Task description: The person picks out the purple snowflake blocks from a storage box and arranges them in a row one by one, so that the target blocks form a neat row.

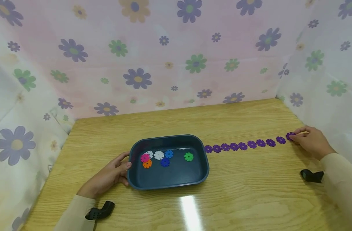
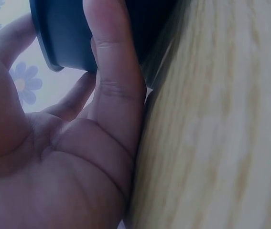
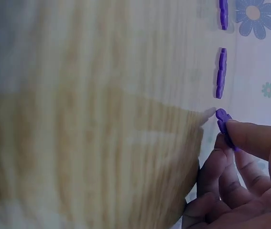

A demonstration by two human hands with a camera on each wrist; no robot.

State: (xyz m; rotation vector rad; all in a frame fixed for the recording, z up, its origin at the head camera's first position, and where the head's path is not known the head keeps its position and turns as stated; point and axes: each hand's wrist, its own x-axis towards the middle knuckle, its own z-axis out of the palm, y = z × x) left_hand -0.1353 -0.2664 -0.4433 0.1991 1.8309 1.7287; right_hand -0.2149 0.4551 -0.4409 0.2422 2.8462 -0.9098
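Note:
At the far right end of a row of purple flower-shaped discs point(image 1: 242, 146), my right hand point(image 1: 314, 141) pinches one more purple disc point(image 1: 290, 136) between thumb and fingers. In the right wrist view this held disc point(image 3: 224, 128) is tilted, its lower edge close to the tabletop. My left hand point(image 1: 110, 175) holds the left end of a dark blue plastic tray point(image 1: 167, 186), with the thumb at its rim. Inside the tray lie a pink disc point(image 1: 145, 158), an orange disc point(image 1: 147, 164), white discs point(image 1: 159, 155), blue discs point(image 1: 165, 162) and a green disc point(image 1: 189, 157).
The wooden table point(image 1: 245, 199) carries the tray and the row, which runs from the tray's right side toward the right edge. Flower-printed cloth point(image 1: 164, 64) walls the back and both sides. A black device point(image 1: 101, 211) is on each wrist.

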